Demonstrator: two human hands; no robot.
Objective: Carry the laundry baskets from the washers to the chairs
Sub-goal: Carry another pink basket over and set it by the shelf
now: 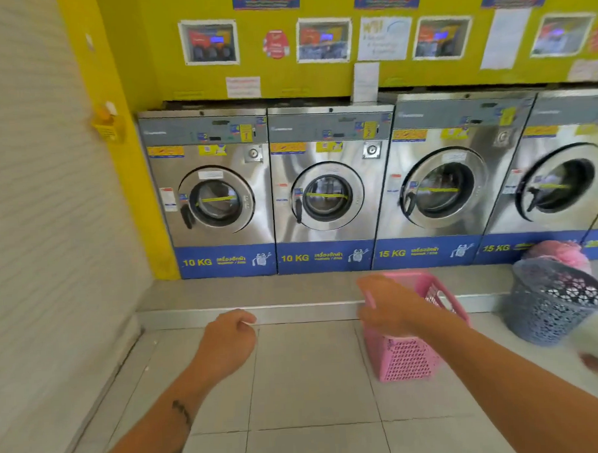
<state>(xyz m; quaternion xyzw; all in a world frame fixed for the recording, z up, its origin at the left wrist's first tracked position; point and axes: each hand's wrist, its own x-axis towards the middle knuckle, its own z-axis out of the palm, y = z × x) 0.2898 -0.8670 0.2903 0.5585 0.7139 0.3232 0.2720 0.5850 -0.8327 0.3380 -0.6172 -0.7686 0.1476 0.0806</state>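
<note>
A pink perforated laundry basket (408,358) stands on the tiled floor in front of the 15 KG washer (436,189). My right hand (385,306) is curled over the basket's near left rim, with pink plastic showing between thumb and fingers. To its right a grey openwork basket (551,311) leans on the step, with pink laundry (559,252) heaped at its top. My left hand (227,339) hovers over the floor left of the pink basket, fingers loosely curled, holding nothing. No chairs are in view.
Several steel front-loading washers (214,195) stand in a row on a raised step (260,313) against a yellow wall. A white ribbed wall (44,237) closes off the left side. Another person's foot (594,362) shows at the right edge.
</note>
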